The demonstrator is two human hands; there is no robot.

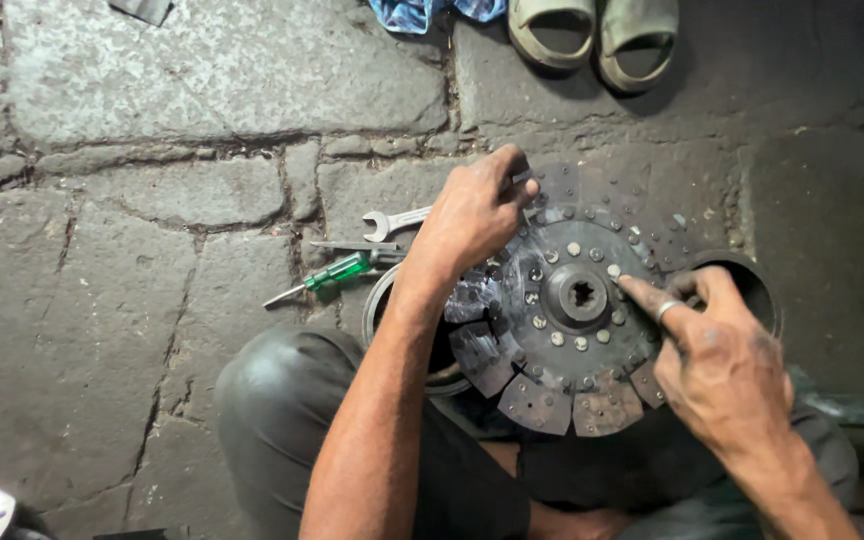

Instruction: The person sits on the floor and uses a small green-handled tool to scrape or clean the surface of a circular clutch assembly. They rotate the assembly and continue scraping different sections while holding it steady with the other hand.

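One clutch disc (562, 310) sits on the stone floor (152, 200), over two rings (384, 300); can't see what's inside them. Left hand (472, 215) is curled over the disc's top edge, gripping it. Right hand (717, 350) is loosely closed, its forefinger pressing near the hub. One wrench (392, 220), one green screwdriver (337, 272), two sandals (592, 35).

both hands (472, 215) (717, 350) rest on a segmented clutch disc (567, 300).
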